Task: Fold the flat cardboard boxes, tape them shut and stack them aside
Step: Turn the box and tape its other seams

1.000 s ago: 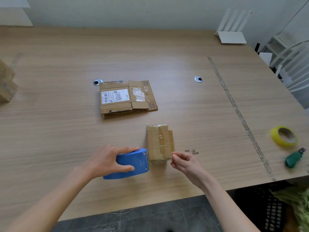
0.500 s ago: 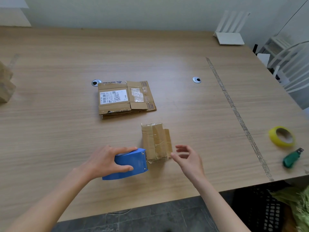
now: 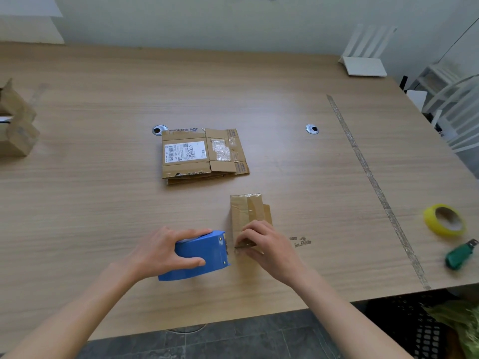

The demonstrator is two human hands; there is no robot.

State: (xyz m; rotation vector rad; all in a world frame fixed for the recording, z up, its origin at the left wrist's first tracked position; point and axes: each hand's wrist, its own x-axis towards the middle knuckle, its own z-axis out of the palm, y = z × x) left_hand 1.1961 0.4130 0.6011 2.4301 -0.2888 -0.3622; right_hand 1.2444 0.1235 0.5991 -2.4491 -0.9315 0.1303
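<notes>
The small folded box [image 3: 247, 213] sat near the worktop's [image 3: 103, 203] front edge, probably light and crushable. The left hand [image 3: 166, 251] gripped the blue tape dispenser [image 3: 201, 255]; the right hand [image 3: 264, 244] pinched its near end.

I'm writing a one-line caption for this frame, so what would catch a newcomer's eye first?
The bright blue tape dispenser, gripped by the left hand near the table's front edge, stands out most; its front meets a small folded cardboard box that the right hand holds down. Behind them lies a stack of flat cardboard boxes with a white label, and a yellow tape roll sits far right.
</notes>
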